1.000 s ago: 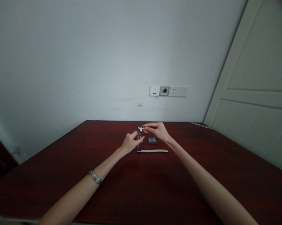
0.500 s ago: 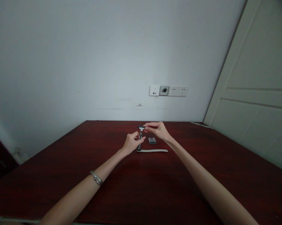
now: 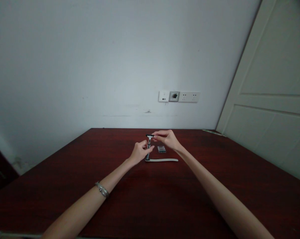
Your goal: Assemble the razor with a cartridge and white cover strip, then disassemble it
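Observation:
A razor (image 3: 149, 140) with a dark, wide head stands upright near the middle of the table. My left hand (image 3: 139, 153) is closed around its dark and silver handle, thumb on the right side. The fingers of my right hand (image 3: 168, 138) pinch the right end of the razor's head. From the handle's foot, a long pale bar (image 3: 163, 160) stretches right, low along the tabletop; it appears joined there at an angle. Just below my right hand lies a small clear case (image 3: 161, 149) with dark parts inside.
The dark red wooden table (image 3: 150, 199) reaches back to a white wall (image 3: 90, 66). Sockets and switch plates (image 3: 179, 96) are set in the wall above the table. At the right, a pale panelled door (image 3: 271, 93) borders the table. A metal bracelet (image 3: 102, 190) circles my left wrist.

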`<state>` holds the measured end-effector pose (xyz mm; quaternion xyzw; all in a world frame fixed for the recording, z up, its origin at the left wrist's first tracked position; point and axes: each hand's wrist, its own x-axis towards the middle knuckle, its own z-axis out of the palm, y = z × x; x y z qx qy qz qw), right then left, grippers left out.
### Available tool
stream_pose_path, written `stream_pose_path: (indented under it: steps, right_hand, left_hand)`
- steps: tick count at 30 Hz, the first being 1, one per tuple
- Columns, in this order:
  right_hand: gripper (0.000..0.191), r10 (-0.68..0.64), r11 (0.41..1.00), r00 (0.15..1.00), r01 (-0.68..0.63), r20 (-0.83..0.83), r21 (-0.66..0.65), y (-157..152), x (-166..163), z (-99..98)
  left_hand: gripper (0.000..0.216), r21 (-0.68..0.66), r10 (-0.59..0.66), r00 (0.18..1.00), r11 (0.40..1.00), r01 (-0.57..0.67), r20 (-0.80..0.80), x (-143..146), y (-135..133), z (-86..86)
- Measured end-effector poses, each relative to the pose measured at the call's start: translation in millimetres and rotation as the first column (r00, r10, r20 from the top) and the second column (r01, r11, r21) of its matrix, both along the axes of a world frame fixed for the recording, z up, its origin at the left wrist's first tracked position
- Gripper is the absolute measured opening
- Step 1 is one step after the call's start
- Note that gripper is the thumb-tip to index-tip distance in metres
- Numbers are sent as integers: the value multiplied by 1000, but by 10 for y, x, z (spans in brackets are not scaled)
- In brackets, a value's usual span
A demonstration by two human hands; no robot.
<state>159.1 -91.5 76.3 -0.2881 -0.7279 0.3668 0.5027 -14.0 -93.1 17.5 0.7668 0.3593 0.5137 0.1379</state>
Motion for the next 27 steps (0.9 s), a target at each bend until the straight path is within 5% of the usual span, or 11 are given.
stream_pose_path:
  steps: [8, 13, 20, 27]
  right_hand:
    - [46, -48, 994, 997, 41, -64, -103, 89, 56, -76]
    - [38, -157, 978, 988, 154, -13, -140, 140, 108, -109]
    - [36, -183, 983, 933, 174, 310, 57, 97, 80, -165]
    - [34, -283, 942, 820, 141, 498, 305, -13, -87, -167]
  left_hand:
    - [37, -50, 7, 1000, 999, -8, -9, -65, 64, 5]
    - [31, -226, -84, 986, 967, 116, 146, -113, 101, 100]
    - [32, -291, -122, 971, 940, 179, 204, -102, 212, 285]
    - [34, -439, -163, 936, 849, 295, 313, -11, 337, 293]
